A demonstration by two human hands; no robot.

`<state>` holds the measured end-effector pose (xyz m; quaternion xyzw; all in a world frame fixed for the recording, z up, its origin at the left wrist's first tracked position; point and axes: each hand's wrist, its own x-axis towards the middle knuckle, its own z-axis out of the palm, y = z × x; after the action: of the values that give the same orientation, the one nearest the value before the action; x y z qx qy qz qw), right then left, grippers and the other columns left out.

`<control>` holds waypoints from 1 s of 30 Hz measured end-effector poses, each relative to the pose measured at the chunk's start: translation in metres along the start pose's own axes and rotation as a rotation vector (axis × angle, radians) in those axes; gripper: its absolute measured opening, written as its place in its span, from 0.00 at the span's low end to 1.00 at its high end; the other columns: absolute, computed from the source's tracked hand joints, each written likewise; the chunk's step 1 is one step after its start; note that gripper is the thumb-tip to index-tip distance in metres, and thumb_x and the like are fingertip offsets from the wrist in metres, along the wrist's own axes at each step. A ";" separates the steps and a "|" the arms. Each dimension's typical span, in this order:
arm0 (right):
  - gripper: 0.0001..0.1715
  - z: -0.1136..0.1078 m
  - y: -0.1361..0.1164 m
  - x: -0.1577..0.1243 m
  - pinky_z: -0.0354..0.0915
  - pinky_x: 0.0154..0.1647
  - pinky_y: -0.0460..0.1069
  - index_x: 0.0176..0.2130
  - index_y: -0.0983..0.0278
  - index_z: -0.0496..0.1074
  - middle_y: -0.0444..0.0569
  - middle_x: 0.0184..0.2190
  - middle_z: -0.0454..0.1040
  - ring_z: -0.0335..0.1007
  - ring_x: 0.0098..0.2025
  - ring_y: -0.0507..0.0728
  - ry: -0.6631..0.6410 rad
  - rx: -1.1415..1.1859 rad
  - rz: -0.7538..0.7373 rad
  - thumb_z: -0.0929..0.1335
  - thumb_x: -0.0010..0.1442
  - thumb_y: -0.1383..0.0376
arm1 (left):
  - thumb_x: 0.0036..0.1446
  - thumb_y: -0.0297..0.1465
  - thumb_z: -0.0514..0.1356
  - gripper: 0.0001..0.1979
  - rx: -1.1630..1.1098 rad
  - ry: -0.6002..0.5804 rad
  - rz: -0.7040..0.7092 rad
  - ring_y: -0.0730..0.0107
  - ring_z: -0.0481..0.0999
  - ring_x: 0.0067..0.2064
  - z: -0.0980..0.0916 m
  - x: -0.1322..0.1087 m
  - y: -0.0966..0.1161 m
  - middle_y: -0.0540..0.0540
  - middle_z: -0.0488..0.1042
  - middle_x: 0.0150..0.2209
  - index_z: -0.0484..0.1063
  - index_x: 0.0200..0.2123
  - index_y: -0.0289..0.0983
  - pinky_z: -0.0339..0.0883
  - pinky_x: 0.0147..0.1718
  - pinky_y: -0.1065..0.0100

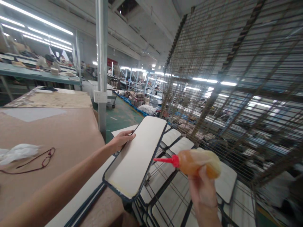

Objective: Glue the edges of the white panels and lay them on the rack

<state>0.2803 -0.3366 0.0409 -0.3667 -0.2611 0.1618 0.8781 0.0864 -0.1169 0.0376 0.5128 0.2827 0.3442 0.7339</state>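
Observation:
My left hand [124,139] grips the left edge of a long white panel [139,151] with rounded corners and a dark rim, its thumb on the top face. The panel is tilted, and a yellowish line runs along its near end. In my right hand [203,189] is a squeeze bottle [196,162] of amber liquid, lying on its side. Its red nozzle [164,160] points left, close to the panel's right edge; whether it touches I cannot tell. Several similar white panels [175,145] with dark rims lie on a wire rack underneath.
A tall wire rack screen [227,56] leans up on the right. At left, a brown-covered table [78,132] holds eyeglasses [47,157] and a crumpled white cloth [20,152]. A metal post [101,63] with a socket box stands beyond. People sit at benches farther back.

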 end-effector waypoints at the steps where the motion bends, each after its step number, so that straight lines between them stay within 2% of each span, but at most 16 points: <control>1: 0.24 0.003 -0.004 0.011 0.66 0.46 0.51 0.41 0.57 0.73 0.43 0.37 0.77 0.71 0.41 0.55 0.017 0.001 -0.053 0.75 0.41 0.59 | 0.36 0.35 0.70 0.33 0.005 -0.022 -0.005 0.63 0.77 0.28 0.002 -0.004 -0.001 0.46 0.79 0.29 0.70 0.49 0.33 0.69 0.28 0.68; 6: 0.19 0.006 -0.010 0.049 0.64 0.48 0.51 0.35 0.60 0.74 0.40 0.33 0.76 0.70 0.37 0.51 0.032 0.034 -0.215 0.76 0.39 0.64 | 0.39 0.37 0.69 0.35 0.065 -0.079 -0.012 0.64 0.76 0.27 0.012 -0.023 0.001 0.45 0.79 0.30 0.67 0.52 0.34 0.68 0.25 0.69; 11: 0.21 0.001 -0.009 0.054 0.65 0.45 0.51 0.36 0.60 0.74 0.41 0.31 0.76 0.70 0.36 0.52 0.023 0.029 -0.215 0.76 0.38 0.65 | 0.40 0.36 0.68 0.32 0.039 -0.102 -0.011 0.65 0.77 0.28 0.017 -0.032 0.005 0.46 0.79 0.30 0.68 0.51 0.36 0.69 0.27 0.69; 14: 0.21 -0.008 -0.004 0.038 0.67 0.41 0.50 0.37 0.60 0.74 0.42 0.32 0.76 0.71 0.35 0.53 0.007 -0.002 -0.136 0.76 0.39 0.64 | 0.39 0.34 0.69 0.33 0.008 -0.065 -0.024 0.65 0.77 0.29 0.016 -0.032 0.008 0.46 0.79 0.31 0.68 0.51 0.35 0.70 0.27 0.70; 17: 0.24 -0.021 0.009 0.003 0.68 0.37 0.48 0.40 0.60 0.73 0.43 0.31 0.76 0.71 0.34 0.53 -0.039 -0.030 0.011 0.76 0.40 0.63 | 0.37 0.33 0.70 0.36 -0.004 -0.024 -0.023 0.65 0.77 0.29 0.013 -0.028 0.008 0.45 0.79 0.31 0.66 0.52 0.34 0.70 0.27 0.70; 20: 0.29 -0.032 0.021 -0.034 0.69 0.35 0.48 0.43 0.60 0.72 0.48 0.35 0.77 0.73 0.35 0.55 -0.135 -0.029 0.187 0.76 0.39 0.63 | 0.35 0.33 0.71 0.40 0.017 0.081 -0.001 0.65 0.76 0.26 0.007 -0.020 0.004 0.47 0.78 0.27 0.63 0.54 0.33 0.69 0.25 0.70; 22: 0.30 -0.032 0.022 -0.044 0.70 0.36 0.51 0.44 0.59 0.72 0.49 0.36 0.77 0.73 0.35 0.57 -0.183 -0.010 0.244 0.76 0.39 0.62 | 0.34 0.34 0.71 0.40 0.038 0.136 0.026 0.66 0.75 0.24 0.004 -0.016 -0.001 0.49 0.78 0.25 0.63 0.54 0.34 0.68 0.23 0.70; 25: 0.27 -0.022 0.009 -0.029 0.69 0.37 0.49 0.41 0.58 0.73 0.46 0.33 0.77 0.72 0.34 0.55 -0.117 0.029 0.170 0.77 0.39 0.62 | 0.33 0.37 0.71 0.34 0.078 0.096 0.028 0.66 0.75 0.24 0.009 -0.015 -0.010 0.48 0.77 0.24 0.69 0.47 0.33 0.67 0.23 0.70; 30: 0.27 -0.009 -0.007 0.028 0.66 0.42 0.50 0.40 0.59 0.73 0.43 0.34 0.76 0.70 0.36 0.53 -0.001 0.050 -0.026 0.77 0.37 0.64 | 0.36 0.39 0.69 0.23 0.179 -0.025 -0.012 0.66 0.74 0.24 0.035 -0.027 -0.022 0.48 0.75 0.23 0.73 0.36 0.32 0.64 0.21 0.72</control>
<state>0.3086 -0.3335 0.0503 -0.3411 -0.2620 0.1569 0.8890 0.1020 -0.1634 0.0294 0.5787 0.3061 0.3068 0.6908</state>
